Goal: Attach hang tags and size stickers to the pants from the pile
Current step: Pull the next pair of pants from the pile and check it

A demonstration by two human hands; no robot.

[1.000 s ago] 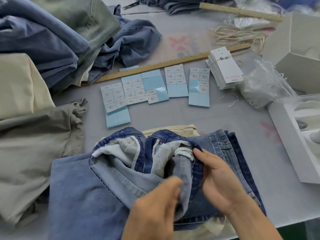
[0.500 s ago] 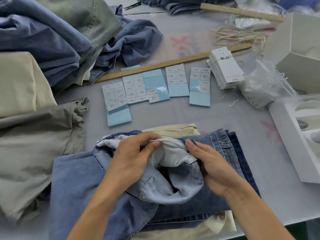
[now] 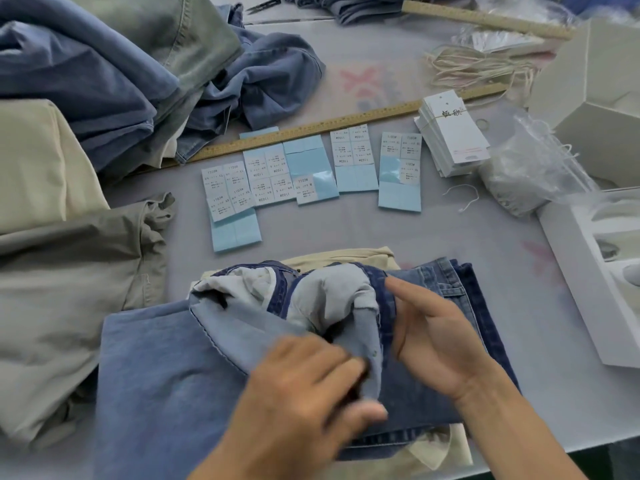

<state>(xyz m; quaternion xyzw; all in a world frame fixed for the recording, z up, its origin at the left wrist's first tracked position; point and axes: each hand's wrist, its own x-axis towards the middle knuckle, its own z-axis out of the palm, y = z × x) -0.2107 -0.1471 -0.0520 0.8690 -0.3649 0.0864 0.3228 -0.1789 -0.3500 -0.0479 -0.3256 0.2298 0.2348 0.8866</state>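
Observation:
A pair of blue jeans (image 3: 166,375) lies at the table's near edge on top of other folded pants, with its waistband (image 3: 332,303) turned open so the pale lining shows. My left hand (image 3: 304,389), blurred, grips the near flap of the waistband. My right hand (image 3: 436,337) rests its straight fingers against the right side of the waistband. Sheets of size stickers (image 3: 356,161) on blue backing lie in a row beyond the jeans. At the right end of that row sits a stack of white hang tags (image 3: 453,136).
A pile of blue, green and beige pants (image 3: 86,84) fills the left side. A wooden ruler (image 3: 346,124) lies behind the stickers, with tag strings (image 3: 481,64) further back. A clear plastic bag (image 3: 526,168) and white boxes (image 3: 588,271) stand at the right.
My left hand has dropped from the top of the waistband to its near flap. The lining has folded open again, and my right hand's fingers have straightened against the band.

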